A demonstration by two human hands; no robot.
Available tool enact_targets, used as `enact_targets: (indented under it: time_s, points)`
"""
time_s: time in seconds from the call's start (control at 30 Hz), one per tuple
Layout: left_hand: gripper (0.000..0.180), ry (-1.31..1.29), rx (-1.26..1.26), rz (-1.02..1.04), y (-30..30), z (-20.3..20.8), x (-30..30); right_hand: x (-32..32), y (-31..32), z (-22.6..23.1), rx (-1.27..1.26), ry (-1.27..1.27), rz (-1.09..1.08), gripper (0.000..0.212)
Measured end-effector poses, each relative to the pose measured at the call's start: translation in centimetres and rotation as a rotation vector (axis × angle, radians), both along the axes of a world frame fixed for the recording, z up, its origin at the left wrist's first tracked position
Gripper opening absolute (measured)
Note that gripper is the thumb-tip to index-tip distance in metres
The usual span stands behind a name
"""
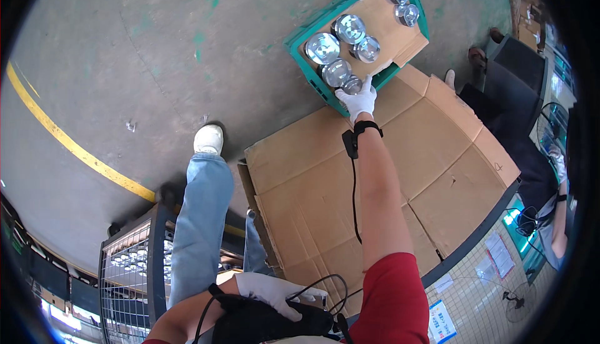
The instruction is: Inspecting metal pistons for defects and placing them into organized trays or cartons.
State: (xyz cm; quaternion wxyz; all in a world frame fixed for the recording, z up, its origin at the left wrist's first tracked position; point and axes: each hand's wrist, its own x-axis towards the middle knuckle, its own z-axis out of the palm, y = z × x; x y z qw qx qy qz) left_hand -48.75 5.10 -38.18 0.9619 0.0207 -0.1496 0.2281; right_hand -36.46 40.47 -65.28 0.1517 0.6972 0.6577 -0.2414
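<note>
My right hand (358, 100), in a white glove, reaches to the near corner of a green crate (312, 84). Its thumb and fingers close around the edge of a small round shiny piece (352, 84), silvery and clear-looking; its exact kind I cannot make out. Several similar round pieces, some larger, such as this shiny disc-topped one (322, 48), stand on a cardboard sheet (378, 22) inside the crate. Close to my body, my gloved left hand (272, 291) lies over a black pouch (269, 322) with its fingers stretched out beside a black cable.
Flattened cardboard (337, 175) covers the surface under my right arm. A wire-mesh cart (128, 275) holding shiny pieces stands at lower left. On the floor runs a yellow line (81, 150). At right, a co-worker's gloved hand (557, 162) shows near a dark chair (515, 72).
</note>
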Motion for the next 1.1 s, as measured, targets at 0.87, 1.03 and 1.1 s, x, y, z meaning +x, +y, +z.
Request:
enact_targets:
  time_s: [0.87,1.03,1.1]
  points:
    - [0.093,0.033,-0.042,0.037,0.3,-0.8,0.4,-1.9,-0.2,-0.8,0.266,0.152,0.249,0.087]
    - [0.093,-0.007,-0.109,-0.018,0.1,-1.1,0.2,2.2,-1.8,-1.4,0.081,0.146,-0.076,0.092]
    - [0.092,0.02,-0.079,-0.014,0.4,-1.2,-0.1,2.6,-1.4,-1.9,0.07,0.165,-0.072,0.097]
